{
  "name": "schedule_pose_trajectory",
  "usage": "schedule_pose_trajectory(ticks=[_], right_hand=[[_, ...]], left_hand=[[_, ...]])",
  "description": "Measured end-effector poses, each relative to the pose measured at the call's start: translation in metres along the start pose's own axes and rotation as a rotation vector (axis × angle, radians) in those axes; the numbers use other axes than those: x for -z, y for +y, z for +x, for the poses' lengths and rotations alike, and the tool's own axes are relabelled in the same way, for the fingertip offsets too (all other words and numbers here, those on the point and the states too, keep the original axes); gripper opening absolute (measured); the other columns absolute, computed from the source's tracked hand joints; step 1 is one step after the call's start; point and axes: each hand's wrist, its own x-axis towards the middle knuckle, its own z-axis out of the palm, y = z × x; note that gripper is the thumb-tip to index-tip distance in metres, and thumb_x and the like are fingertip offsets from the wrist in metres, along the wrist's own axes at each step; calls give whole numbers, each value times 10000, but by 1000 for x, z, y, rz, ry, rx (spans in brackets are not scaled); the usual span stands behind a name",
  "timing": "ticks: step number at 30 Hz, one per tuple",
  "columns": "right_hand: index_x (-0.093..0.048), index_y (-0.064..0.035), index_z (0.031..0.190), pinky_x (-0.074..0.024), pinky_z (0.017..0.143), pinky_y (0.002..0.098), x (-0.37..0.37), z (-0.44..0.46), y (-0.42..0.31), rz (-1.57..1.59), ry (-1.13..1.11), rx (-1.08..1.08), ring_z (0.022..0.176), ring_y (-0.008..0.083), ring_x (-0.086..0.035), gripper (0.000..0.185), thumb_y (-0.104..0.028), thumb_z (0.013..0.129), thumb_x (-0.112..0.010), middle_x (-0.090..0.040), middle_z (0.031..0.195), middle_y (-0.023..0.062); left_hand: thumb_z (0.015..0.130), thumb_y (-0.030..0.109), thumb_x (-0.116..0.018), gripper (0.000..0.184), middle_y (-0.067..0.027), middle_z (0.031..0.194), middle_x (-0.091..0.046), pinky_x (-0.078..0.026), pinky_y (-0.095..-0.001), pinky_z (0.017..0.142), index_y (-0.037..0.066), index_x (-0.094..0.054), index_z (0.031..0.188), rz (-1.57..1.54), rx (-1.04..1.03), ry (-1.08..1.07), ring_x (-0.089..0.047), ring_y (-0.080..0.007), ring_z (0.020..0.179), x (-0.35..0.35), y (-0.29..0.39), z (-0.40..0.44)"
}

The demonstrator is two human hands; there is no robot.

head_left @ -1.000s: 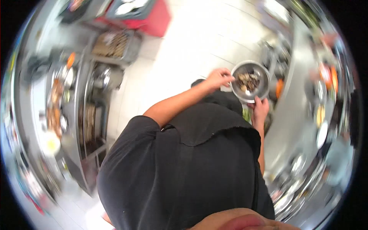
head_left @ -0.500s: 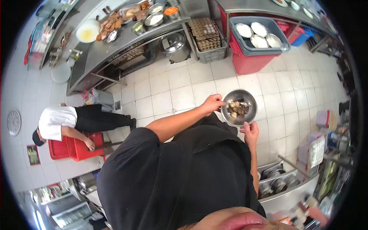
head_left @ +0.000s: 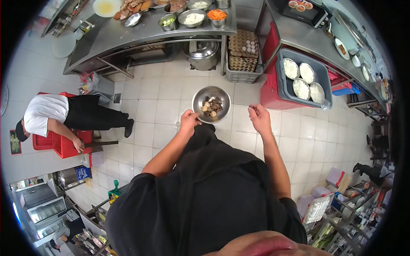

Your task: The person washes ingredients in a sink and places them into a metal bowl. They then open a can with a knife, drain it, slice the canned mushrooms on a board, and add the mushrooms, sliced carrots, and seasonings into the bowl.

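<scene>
A round metal bowl (head_left: 197, 104) hangs over the tiled floor in front of my body. In it lie dark brown chunks and several pale, roundish pieces (head_left: 213, 114); what food they are I cannot make out. My left hand (head_left: 188, 123) grips the bowl's near left rim, its fingers closed on the edge. To the right of the bowl, apart from it, my right hand (head_left: 260, 118) is raised with nothing in it, the fingers loosely bent and apart.
Ahead is a steel counter (head_left: 128, 38) with bowls of food. Egg trays (head_left: 242, 47) stand in a crate below its right end. A grey tub (head_left: 287, 91) with several white-filled bowls rests on a red bin (head_left: 269, 94). At left, a person (head_left: 47, 112) leans by red crates.
My body has turned to the right, so the room has shifted in view. The right hand has come off the bowl and moved away from it. The left hand still holds the rim.
</scene>
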Motion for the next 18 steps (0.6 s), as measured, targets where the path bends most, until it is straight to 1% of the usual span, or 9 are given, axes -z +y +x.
schedule_pose_trajectory(ticks=[1,4,5,8,10,12,14,16,18], right_hand=[[-674,25,1014,-501,661,268,-5,17,-10,-27,30,4,732,108,-630,205,-161,932,-654,-689,800,68],[-693,14,990,-492,649,269,-15,74,-13,2,55,1,715,101,-606,189,-162,929,-661,-681,783,64],[-697,14,978,-489,648,268,-18,91,-18,-19,60,-4,711,100,-599,186,-160,925,-663,-675,772,62],[-704,15,956,-481,645,269,-31,158,-35,-77,95,7,697,97,-580,180,-156,910,-671,-655,740,58],[-704,14,959,-478,640,274,-36,208,-49,-136,106,2,685,93,-569,182,-156,900,-674,-639,719,57],[-702,13,949,-486,646,288,-52,255,-104,-273,171,119,679,103,-583,184,-159,891,-672,-647,724,70],[-713,-9,932,-502,660,317,-66,313,-129,-277,175,242,683,161,-634,186,-184,882,-677,-679,764,105],[-726,-28,911,-521,689,352,-80,379,-143,-349,157,316,737,259,-680,220,-238,871,-676,-704,811,144],[-741,-53,924,-538,741,384,-98,452,-139,-492,170,467,816,324,-686,259,-293,859,-670,-712,840,161]], left_hand=[[873,-9,-586,216,-33,734,-558,-573,-323,564,103,-470,729,8,-17,7,-625,-166,675,5,5,21],[882,7,-583,175,-69,779,-592,-608,-346,651,87,-478,767,-17,-24,12,-645,-188,696,-1,42,72],[880,11,-584,167,-63,790,-594,-599,-334,647,86,-479,775,1,-52,9,-642,-181,698,-1,55,89],[879,12,-586,152,-56,789,-591,-592,-331,647,85,-491,786,-85,-75,-30,-641,-176,705,-6,91,138],[877,11,-594,163,-38,766,-574,-596,-336,650,90,-504,768,-39,-91,-31,-624,-155,690,-9,110,172],[875,9,-601,174,-30,756,-566,-598,-337,646,92,-507,754,-6,-117,-25,-612,-144,678,-13,131,198],[867,-1,-606,195,-25,751,-562,-600,-335,639,92,-500,734,-44,-120,-8,-603,-140,670,-21,149,211],[865,-8,-604,196,-23,748,-560,-602,-335,637,92,-497,734,-64,-122,8,-604,-142,672,-25,158,228],[867,-7,-602,204,-18,742,-556,-605,-333,638,94,-491,729,-48,-124,55,-601,-137,670,-34,168,240]])
